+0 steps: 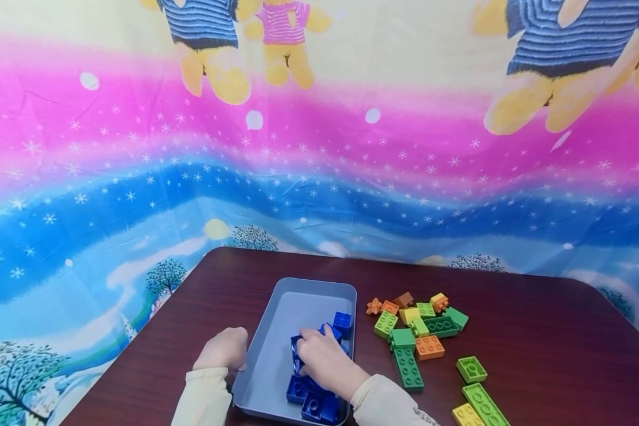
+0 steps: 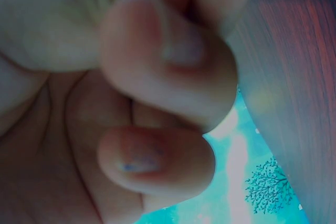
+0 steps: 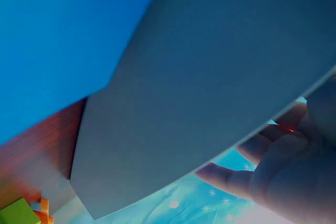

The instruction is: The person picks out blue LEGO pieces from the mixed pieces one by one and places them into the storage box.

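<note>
A grey tray (image 1: 266, 337) stands on the dark table with several blue bricks (image 1: 315, 405) in its right half. My right hand (image 1: 327, 361) reaches over the tray's right side, its fingers among the blue bricks. In the right wrist view the tray wall (image 3: 199, 103) covers much of the picture, and the fingers (image 3: 226, 179) extend apart behind it; no brick shows between them. Just outside the tray's left rim is my left hand (image 1: 220, 349). Its fingers (image 2: 157, 161) curl towards the palm in the left wrist view, holding nothing visible.
Right of the tray lies a loose group of green bricks (image 1: 407, 370), orange bricks (image 1: 429, 347) and yellow bricks (image 1: 409, 316). More light green bricks (image 1: 484, 405) lie nearer the front. A printed cloth (image 1: 319, 148) hangs behind the table (image 1: 554, 331).
</note>
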Action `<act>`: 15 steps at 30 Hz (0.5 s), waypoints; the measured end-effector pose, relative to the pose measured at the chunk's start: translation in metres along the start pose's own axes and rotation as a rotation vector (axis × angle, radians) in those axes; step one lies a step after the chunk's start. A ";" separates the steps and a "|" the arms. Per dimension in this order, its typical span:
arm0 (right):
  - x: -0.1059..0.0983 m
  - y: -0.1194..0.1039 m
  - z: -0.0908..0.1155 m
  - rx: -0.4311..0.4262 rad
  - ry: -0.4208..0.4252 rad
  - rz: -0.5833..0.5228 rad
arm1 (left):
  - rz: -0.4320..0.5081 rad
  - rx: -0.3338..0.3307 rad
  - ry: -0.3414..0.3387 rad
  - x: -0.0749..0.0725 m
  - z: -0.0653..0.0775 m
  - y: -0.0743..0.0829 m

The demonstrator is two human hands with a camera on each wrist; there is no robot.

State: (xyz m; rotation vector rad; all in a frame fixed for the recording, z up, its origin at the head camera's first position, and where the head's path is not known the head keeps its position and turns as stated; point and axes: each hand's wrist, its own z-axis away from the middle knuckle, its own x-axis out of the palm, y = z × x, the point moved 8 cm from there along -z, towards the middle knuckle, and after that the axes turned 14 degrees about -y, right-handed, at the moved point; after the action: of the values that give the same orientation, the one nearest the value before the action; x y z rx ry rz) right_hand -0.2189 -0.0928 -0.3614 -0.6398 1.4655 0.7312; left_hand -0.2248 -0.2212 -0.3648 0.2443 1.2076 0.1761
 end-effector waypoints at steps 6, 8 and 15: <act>0.001 -0.002 0.001 -0.016 0.011 0.078 | 0.006 0.003 -0.004 0.000 0.000 0.001; 0.002 -0.001 0.001 -0.014 -0.002 0.068 | 0.010 0.002 -0.008 0.000 0.000 0.001; -0.001 0.005 0.004 -0.039 0.006 0.028 | 0.005 -0.002 -0.017 0.001 -0.001 0.000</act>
State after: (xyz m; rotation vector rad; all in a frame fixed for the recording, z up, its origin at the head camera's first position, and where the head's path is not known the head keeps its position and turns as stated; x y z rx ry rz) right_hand -0.2202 -0.0862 -0.3599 -0.6526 1.4711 0.7820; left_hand -0.2254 -0.2213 -0.3660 0.2471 1.1903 0.1794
